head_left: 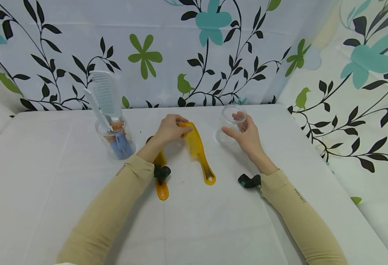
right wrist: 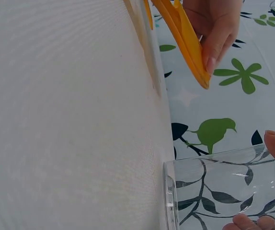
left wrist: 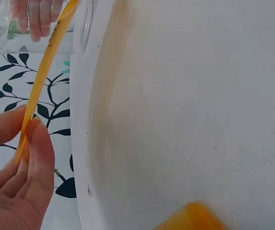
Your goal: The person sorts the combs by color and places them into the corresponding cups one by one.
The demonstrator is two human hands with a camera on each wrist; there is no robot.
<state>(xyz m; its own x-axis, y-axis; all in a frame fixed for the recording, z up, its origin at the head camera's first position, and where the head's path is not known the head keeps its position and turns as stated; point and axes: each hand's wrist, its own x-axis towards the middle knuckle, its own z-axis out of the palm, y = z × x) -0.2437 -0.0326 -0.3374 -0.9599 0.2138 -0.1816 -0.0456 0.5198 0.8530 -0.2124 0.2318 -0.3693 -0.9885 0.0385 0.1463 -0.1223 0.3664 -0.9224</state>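
My left hand pinches a yellow comb by the end of its toothed part. The comb slants over the table, its handle with a hole pointing toward me. In the left wrist view the comb appears edge-on between thumb and fingers. My right hand holds a clear jar with thumb and fingers around its upper part. The jar is upright, its base at the tabletop, and nothing shows inside. Under my left wrist lies a second yellow tool, mostly hidden by the wrist and its camera.
A second clear jar stands at the back left. It holds light blue combs and blue handles with brown figures. The white table ends at a patterned cloth behind.
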